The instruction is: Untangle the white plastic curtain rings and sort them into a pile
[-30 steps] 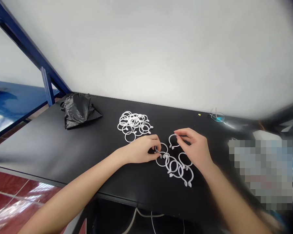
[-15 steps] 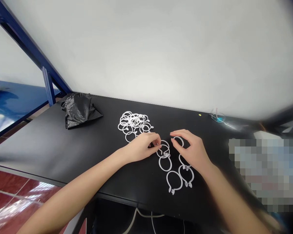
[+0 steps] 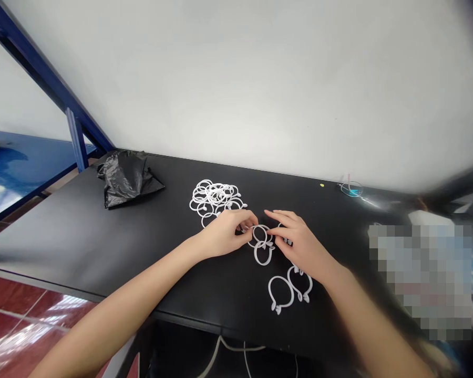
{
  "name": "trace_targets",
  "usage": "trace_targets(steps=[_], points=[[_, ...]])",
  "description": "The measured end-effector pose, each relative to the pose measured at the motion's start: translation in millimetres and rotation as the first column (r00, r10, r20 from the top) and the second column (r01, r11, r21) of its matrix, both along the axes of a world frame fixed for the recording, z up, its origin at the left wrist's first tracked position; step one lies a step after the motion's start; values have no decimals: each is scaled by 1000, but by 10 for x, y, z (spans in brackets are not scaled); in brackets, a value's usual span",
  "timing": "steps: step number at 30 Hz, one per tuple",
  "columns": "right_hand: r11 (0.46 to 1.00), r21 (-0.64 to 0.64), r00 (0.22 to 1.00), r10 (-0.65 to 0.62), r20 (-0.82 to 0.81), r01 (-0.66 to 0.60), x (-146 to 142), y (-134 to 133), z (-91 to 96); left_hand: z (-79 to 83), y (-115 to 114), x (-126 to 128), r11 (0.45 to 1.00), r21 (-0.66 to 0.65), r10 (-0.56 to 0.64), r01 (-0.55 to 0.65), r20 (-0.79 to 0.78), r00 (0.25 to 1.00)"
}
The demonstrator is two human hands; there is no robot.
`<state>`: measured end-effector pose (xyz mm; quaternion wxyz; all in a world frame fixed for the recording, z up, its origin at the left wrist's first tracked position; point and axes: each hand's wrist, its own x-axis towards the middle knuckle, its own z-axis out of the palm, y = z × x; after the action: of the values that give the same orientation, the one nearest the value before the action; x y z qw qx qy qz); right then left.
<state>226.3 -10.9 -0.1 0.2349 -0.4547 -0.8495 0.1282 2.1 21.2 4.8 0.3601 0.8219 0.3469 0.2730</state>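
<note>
My left hand (image 3: pixel 230 233) is closed in a pinch on the left edge of a white plastic curtain ring (image 3: pixel 260 226), held near the table surface. Other rings overlap it, one of them a lower ring (image 3: pixel 263 264) toward me. From the right, my right hand (image 3: pixel 305 244) reaches in with fingers apart, its index fingertip at the right side of these rings. Part of another ring shows behind the right fingers. Nearer to me lie two more rings (image 3: pixel 281 305), with small knobbed ends. Behind my left hand is a pile of white rings (image 3: pixel 218 194).
A crumpled black plastic bag (image 3: pixel 126 181) lies at the back left of the black table (image 3: pixel 82 231). Glasses (image 3: pixel 351 190) rest at the back right, near a small yellow bit (image 3: pixel 322 185). A white wall rises behind. A blurred-out patch covers something at the right.
My right hand has moved left, its fingertips now at the rings by my left hand. The overlapping rings have shifted slightly left and up.
</note>
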Motion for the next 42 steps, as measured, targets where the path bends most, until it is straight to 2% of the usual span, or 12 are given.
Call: trace_targets(steps=[3,6,10,14,18,23,28,32,34,37,39,42], points=[[998,30,995,-57,82,55,35,12,-68,25,7,-6,998,-66,25,-22,41,999],[992,49,990,-119,69,116,29,21,-71,54,10,-7,964,-266,53,-9,157,986],[983,71,973,-157,-170,171,-44,-2,34,74,27,-3,842,-525,105,124,385,917],[979,-23,914,-200,-352,205,-126,-71,143,67,44,8,713,-672,248,199,507,825],[984,-94,914,-175,-366,151,-183,-126,149,66,29,32,585,-764,368,272,548,751],[990,-125,945,-100,-311,64,-251,-136,95,68,-24,81,511,-771,377,379,597,708],[983,-176,931,-112,-347,52,-295,-133,78,63,-76,128,495,-746,392,445,649,652],[964,-255,899,-173,-403,71,-297,-131,86,88,-66,123,545,-754,433,367,628,647],[925,-373,839,-258,-478,72,-284,-120,101,99,-40,101,585,-747,443,316,620,647],[822,-569,692,-411,-593,1,-250,-86,150,99,-2,67,637,-727,432,258,613,661],[767,-641,600,-498,-626,-33,-223,-59,187,94,5,58,666,-711,407,227,601,687],[723,-688,506,-572,-646,-60,-187,-29,209,90,-16,69,713,-677,331,182,555,763]])
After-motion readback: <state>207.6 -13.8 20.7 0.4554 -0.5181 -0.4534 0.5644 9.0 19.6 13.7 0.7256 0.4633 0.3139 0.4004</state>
